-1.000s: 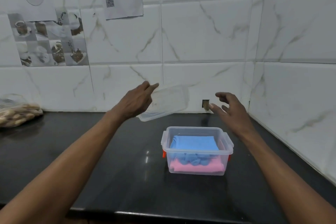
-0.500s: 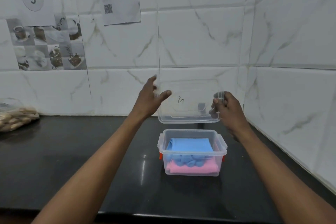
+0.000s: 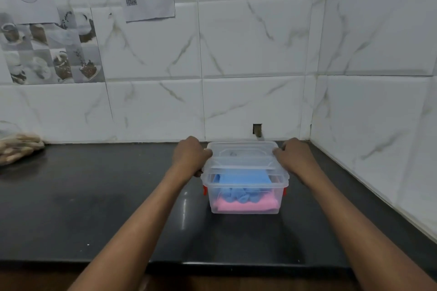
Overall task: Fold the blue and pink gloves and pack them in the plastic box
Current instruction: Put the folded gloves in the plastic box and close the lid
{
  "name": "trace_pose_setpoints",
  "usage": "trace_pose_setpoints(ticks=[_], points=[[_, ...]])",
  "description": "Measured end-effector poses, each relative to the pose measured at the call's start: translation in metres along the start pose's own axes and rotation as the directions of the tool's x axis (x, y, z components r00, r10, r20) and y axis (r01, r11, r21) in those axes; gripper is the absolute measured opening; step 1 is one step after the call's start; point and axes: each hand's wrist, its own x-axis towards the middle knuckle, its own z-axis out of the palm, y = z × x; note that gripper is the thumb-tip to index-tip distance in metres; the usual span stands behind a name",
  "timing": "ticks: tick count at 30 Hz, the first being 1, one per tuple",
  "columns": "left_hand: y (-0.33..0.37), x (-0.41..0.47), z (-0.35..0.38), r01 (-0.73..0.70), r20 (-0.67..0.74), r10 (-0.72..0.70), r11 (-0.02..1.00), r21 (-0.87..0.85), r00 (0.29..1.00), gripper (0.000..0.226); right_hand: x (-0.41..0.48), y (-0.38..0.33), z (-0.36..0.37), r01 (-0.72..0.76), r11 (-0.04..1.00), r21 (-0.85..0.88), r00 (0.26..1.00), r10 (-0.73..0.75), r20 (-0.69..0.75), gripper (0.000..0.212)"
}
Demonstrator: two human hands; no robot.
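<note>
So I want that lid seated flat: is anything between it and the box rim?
Nothing visible does. The blue glove and pink glove lie below the box rim, and the lid sits over it, left hand and right hand at its ends.

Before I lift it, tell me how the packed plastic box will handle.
The plastic box is probably light: only folded blue gloves on pink gloves show inside. Its thin clear walls may flex if squeezed. The lid seems laid on but perhaps unlatched, so it might slip; support the base.
</note>
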Motion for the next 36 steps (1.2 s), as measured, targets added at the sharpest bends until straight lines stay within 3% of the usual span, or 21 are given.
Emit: trace_pose_setpoints(ticks=[3, 9, 19, 21, 24, 27, 31, 34, 36], points=[[-0.001, -0.006, 0.012, -0.016, -0.067, 0.034, 0.968, 0.249, 0.997, 0.026, -0.005, 0.005, 0.011, -0.02, 0.994, -0.108, 1.0, 0.018, -0.021, 0.026], [-0.003, -0.013, 0.021, -0.01, -0.197, 0.071, 0.956, 0.293, 0.978, 0.036, -0.004, 0.011, 0.014, -0.028, 0.986, -0.166, 0.999, 0.024, -0.026, 0.031], [-0.004, -0.007, 0.021, -0.003, -0.114, 0.05, 0.924, 0.382, 0.992, 0.033, -0.001, 0.011, 0.016, -0.041, 0.967, -0.25, 0.998, 0.052, 0.039, 0.031], [-0.008, -0.006, 0.019, 0.025, -0.064, -0.005, 0.947, 0.32, 0.998, 0.027, 0.001, 0.011, 0.016, -0.036, 0.962, -0.27, 0.998, 0.049, 0.039, 0.025], [-0.02, -0.001, 0.016, 0.131, 0.067, -0.13, 0.991, -0.006, 0.989, 0.028, 0.002, 0.01, 0.017, -0.03, 0.956, -0.293, 0.997, 0.05, 0.062, 0.018], [-0.031, 0.0, 0.017, 0.219, 0.178, -0.175, 0.937, -0.272, 0.968, 0.032, 0.003, 0.011, 0.023, 0.043, 0.967, -0.251, 0.988, -0.004, 0.154, 0.04], [-0.041, 0.001, 0.02, 0.288, 0.237, -0.205, 0.868, -0.404, 0.95, 0.028, 0.0, 0.011, 0.026, 0.191, 0.951, -0.243, 0.959, -0.127, 0.255, 0.049], [-0.046, 0.003, 0.018, 0.406, 0.373, -0.235, 0.769, -0.493, 0.898, 0.025, 0.003, 0.009, 0.023, 0.305, 0.912, -0.275, 0.911, -0.195, 0.363, 0.048], [-0.05, 0.005, 0.016, 0.433, 0.433, -0.214, 0.745, -0.507, 0.876, 0.044, 0.008, 0.009, 0.021, 0.322, 0.906, -0.275, 0.895, -0.196, 0.4, 0.05]])
